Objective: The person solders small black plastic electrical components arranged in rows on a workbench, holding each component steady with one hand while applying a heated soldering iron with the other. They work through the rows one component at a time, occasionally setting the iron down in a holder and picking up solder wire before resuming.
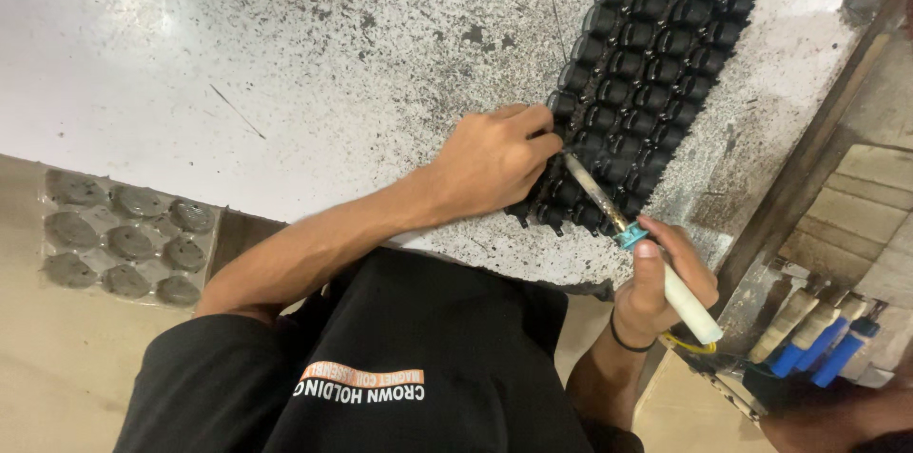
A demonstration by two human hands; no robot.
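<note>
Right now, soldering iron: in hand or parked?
In hand. Right hand grips the soldering iron, tip on the black parts; left hand steadies them.

- To my left, the white, black-speckled worktop lies bare and open for a hand to cross.
- The block of small black plastic parts in rows fills the right of the top.
- My left hand and the white-handled soldering iron bar its near end.
- The wooden frame closes off the right edge.
</note>
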